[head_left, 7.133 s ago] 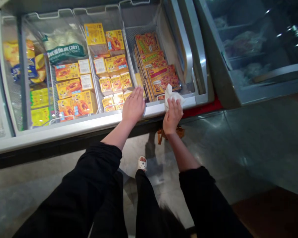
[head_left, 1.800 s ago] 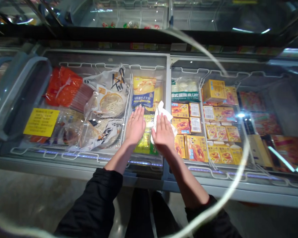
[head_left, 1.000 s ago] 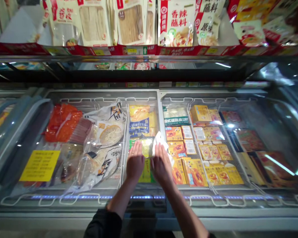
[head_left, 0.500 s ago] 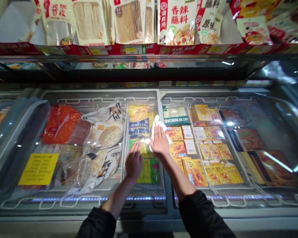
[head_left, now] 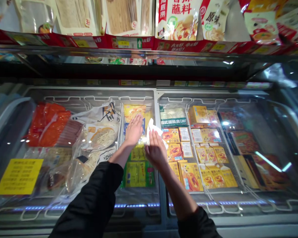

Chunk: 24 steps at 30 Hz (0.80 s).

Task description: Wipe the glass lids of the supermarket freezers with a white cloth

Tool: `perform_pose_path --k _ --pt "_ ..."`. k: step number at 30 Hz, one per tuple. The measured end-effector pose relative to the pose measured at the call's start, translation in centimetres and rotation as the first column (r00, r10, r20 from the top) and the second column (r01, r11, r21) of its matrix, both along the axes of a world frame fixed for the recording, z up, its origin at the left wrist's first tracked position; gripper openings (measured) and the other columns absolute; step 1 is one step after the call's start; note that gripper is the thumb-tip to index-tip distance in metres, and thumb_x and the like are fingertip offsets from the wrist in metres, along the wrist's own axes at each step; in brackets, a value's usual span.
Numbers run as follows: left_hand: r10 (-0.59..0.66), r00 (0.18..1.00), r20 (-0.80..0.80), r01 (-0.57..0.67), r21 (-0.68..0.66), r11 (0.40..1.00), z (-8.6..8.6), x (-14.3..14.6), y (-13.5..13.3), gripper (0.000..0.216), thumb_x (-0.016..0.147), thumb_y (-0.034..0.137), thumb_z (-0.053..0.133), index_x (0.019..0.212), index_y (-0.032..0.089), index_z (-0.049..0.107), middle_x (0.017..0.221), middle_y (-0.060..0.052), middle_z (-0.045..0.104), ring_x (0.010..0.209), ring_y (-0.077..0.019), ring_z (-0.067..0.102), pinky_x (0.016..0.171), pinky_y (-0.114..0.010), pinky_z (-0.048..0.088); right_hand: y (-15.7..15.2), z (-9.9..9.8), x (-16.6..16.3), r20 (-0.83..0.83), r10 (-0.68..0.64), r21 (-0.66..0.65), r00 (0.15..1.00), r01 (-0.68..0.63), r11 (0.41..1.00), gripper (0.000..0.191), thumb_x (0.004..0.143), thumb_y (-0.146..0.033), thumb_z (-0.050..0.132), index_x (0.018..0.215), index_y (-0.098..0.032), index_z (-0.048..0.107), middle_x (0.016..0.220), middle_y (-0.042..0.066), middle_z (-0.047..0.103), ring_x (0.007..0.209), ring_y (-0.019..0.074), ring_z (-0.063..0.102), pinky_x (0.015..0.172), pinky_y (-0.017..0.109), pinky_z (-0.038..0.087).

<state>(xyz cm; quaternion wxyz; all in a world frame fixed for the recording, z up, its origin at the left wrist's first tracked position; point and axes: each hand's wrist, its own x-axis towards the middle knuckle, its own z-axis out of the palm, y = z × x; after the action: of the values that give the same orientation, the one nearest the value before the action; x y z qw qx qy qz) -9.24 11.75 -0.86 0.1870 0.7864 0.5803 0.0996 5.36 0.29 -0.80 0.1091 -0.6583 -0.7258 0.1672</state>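
While right fingers [head_left: 155, 138] lie straight on cloth [head_left: 151, 125] | white, crumpled, peaked | left fingers [head_left: 137, 120] outstretched

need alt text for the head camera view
A person's right hand presses a white cloth or tissue on a chest freezer's glass lid, the left hand flat beside it. Beneath lie yellow food boxes and bagged tart shells; packets line a shelf above.

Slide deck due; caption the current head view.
Left hand flat and right hand on a white cloth or tissue, over a clear freezer lid with packaged food beneath.
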Motion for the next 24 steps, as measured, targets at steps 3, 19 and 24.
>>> perform_pose_path --k 3,19,24 --pt "0.014 0.999 -0.029 -0.014 0.009 1.000 -0.4 0.0 0.0 0.063 0.102 0.008 0.042 0.165 0.006 0.049 0.174 -0.012 0.045 0.164 -0.0220 0.040 0.140 -0.042 0.028 6.0 -1.0 0.2 -0.015 -0.024 -0.016 1.000 0.024 1.000 0.077 0.104 -0.030 0.050 0.176 -0.011 0.031 0.180 0.014 0.029 0.168 0.0322 0.031 0.138 0.053 0.033" --pt "0.006 0.999 -0.052 -0.001 0.092 0.996 -0.4 0.0 -0.5 0.062 0.100 0.008 0.046 0.161 0.011 0.056 0.167 -0.015 0.056 0.159 -0.0251 0.050 0.135 -0.046 0.040 11.2 -1.4 0.2 0.014 -0.039 0.011 0.999 0.039 0.999 0.068 0.105 -0.023 0.044 0.172 -0.012 0.042 0.175 0.013 0.043 0.166 0.0297 0.037 0.137 0.049 0.035" --pt "-0.031 0.995 -0.100 0.039 0.078 0.996 -1.1 -0.5 -0.1 0.059 0.100 0.003 0.044 0.157 0.007 0.059 0.165 -0.016 0.058 0.157 -0.0234 0.052 0.135 -0.040 0.040 21.6 -3.0 -0.2 -0.003 -0.041 0.022 0.999 0.041 0.999 0.064 0.105 -0.017 0.042 0.164 0.007 0.046 0.173 0.027 0.041 0.165 0.0319 0.038 0.137 0.049 0.029"
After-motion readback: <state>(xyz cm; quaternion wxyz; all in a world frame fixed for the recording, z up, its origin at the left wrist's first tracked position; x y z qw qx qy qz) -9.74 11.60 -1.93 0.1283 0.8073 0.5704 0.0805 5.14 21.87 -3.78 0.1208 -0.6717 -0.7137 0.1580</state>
